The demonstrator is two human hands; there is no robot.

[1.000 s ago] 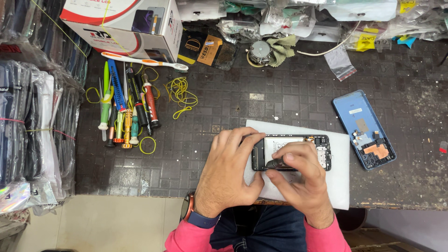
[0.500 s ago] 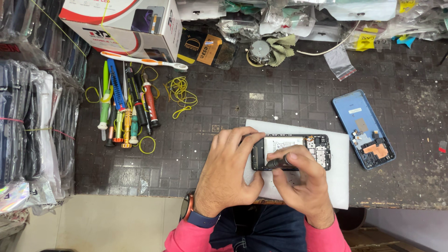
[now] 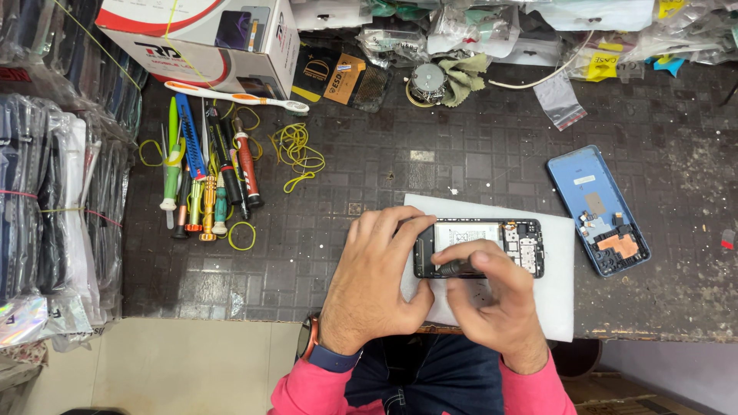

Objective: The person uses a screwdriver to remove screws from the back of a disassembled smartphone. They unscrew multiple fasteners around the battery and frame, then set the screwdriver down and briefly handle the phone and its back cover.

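1. left hand (image 3: 377, 284) clamps the near end of the opened phone (image 3: 492, 242), fingers curled over its left edge and thumb below; right hand (image 3: 492, 303) pinches a dark slim tool (image 3: 453, 267) against the phone's lower edge. both are closed on what they hold.
2. worktop (image 3: 477, 154) is dark, tiled and dusty; i judge that grit could be carried into the exposed insides if the phone slid off its pad.
3. white mat (image 3: 557, 307) lies under the phone and hangs a little over the worktop's front edge; a hard push toward the person might drag mat and phone off together.
4. opened phone sits on that mat, back removed, battery and circuit board bare; if the tool skids, it could gouge the battery or nick a connector.
5. blue back cover (image 3: 596, 207) lies to the right, apart from the mat, inner face up; an elbow sweep could knock it.
6. screwdrivers (image 3: 207, 184) lie well to the left, with yellow rubber bands (image 3: 296, 154) scattered nearby; loose bands might snag a reaching wrist.
7. tool tip is hidden under the right fingers, so i cannot tell exactly where it bears.
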